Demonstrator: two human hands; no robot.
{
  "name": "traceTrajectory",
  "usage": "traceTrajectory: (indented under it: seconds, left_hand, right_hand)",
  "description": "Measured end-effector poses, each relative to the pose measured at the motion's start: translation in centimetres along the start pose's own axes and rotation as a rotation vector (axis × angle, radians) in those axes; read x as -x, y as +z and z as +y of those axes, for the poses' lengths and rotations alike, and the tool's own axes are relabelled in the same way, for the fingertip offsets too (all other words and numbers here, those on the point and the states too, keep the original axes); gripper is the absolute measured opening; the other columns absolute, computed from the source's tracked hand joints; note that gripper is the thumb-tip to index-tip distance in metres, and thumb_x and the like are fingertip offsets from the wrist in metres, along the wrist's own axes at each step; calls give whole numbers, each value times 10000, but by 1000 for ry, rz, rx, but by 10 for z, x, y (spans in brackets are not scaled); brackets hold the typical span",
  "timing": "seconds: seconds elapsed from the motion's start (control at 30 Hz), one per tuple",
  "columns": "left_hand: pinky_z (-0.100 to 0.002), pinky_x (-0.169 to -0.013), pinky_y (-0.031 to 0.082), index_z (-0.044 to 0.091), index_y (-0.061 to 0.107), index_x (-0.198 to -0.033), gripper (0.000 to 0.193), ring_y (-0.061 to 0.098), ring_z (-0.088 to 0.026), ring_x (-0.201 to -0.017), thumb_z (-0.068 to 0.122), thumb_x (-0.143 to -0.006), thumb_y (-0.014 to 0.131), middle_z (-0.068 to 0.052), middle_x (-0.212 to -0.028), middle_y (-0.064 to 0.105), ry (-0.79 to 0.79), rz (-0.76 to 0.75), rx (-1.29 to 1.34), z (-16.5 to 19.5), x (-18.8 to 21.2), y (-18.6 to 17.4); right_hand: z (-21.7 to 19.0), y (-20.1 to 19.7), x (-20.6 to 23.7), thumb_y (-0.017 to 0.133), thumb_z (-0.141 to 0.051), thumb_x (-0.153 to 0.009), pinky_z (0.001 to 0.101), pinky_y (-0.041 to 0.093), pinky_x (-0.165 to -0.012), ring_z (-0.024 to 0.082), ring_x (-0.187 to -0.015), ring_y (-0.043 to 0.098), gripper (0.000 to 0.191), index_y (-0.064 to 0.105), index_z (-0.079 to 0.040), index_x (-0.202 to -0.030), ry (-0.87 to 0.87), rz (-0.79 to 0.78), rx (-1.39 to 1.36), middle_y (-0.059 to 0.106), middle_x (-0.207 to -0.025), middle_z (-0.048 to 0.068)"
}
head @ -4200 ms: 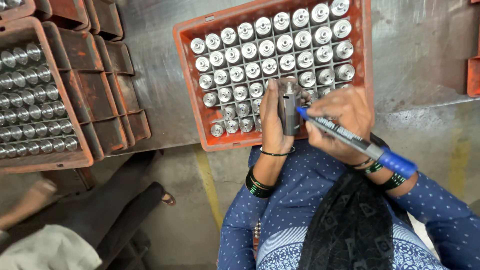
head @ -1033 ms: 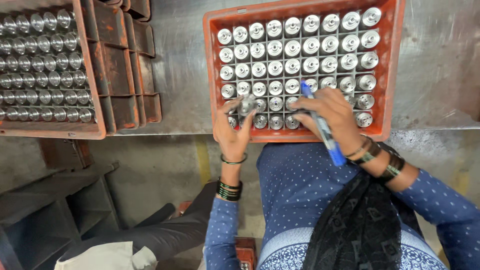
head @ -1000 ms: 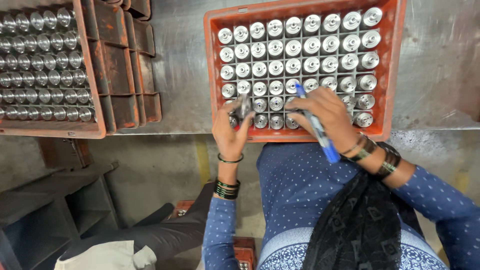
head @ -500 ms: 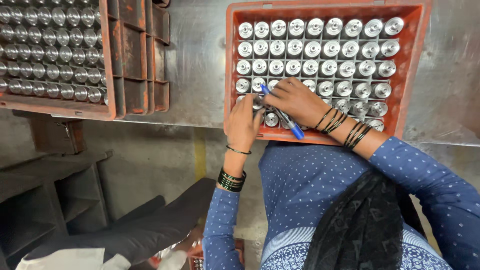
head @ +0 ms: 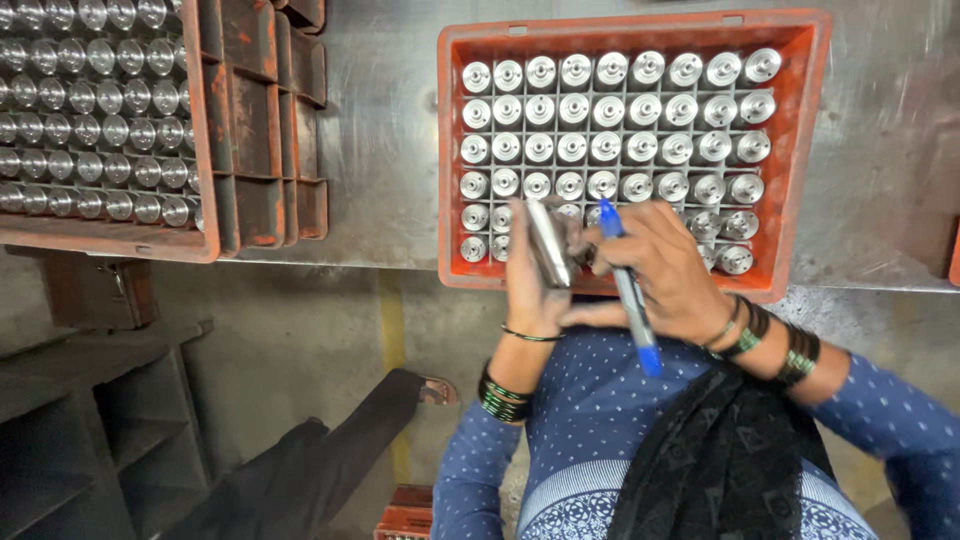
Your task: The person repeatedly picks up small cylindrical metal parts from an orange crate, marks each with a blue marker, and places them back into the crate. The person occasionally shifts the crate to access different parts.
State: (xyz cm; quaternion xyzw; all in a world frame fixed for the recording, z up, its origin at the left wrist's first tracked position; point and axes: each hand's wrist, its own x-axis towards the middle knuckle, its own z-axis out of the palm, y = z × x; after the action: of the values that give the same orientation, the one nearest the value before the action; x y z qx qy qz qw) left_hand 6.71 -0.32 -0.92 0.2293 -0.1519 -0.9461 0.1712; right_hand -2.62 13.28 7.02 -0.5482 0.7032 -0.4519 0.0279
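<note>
While the metal cylinder (head: 549,243) is clamped in the left hand (head: 533,285) above the orange crate (head: 800,150), a blue pen (head: 628,290) is gripped in the right hand (head: 672,268) beside it, seemingly for marking.

Single head-worn view, looking steeply down from above person's own torso. Near: both hands, close under lens at frame centre. Far: orange plastic crate of upright metal cylinders (head: 800,150) on grey steel tabletop (head: 380,150). Left: second crate (head: 215,200), cut by frame edge. Floor visible below table edge.
</note>
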Motion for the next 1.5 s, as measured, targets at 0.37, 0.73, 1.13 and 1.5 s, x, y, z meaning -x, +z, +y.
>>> traceTrajectory:
  seconds: [0.37, 0.73, 1.13, 1.5]
  left_hand:
    - [-303, -749, 473, 41, 561, -1132, 376, 528, -149, -775, 399, -1135, 444, -56, -845, 552, -162, -91, -110, -18, 14, 41]
    - [-282, -840, 494, 30, 610, -1135, 299, 568, -137, -897, 303, -1047, 526, -37, -1040, 619, -134, 24, -290, -22, 18, 39]
    - [-331, -806, 554, -6, 621, -1140, 440, 666, -189, -854, 406, -1116, 468, -62, -932, 656, -130, 75, -252, -24, 16, 45]
    - [-317, -745, 552, 24, 612, -1076, 454, 684, -216, -813, 458, -1113, 484, -107, -859, 680, -150, 79, -208, -30, 9, 43]
  right_hand:
    - [-33, -17, 48, 776, -94, -908, 354, 467, -921, 261, -1000, 648, 328, 601, -40, -1181, 373, 201, 67, 700, -1094, 98]
    - [-34, -16, 32, 780, -71, -802, 387, 413, -813, 251, -857, 646, 292, 602, -66, -1033, 221, 224, 148, 702, -973, 83]
    - [-32, -17, 39, 754, -53, -836, 376, 447, -818, 244, -882, 673, 248, 599, -95, -1025, 165, 216, 137, 704, -973, 40]
    - [-27, -20, 42, 755, -69, -811, 384, 437, -810, 244, -828, 661, 265, 608, -73, -1031, 128, 227, 181, 716, -923, 67]
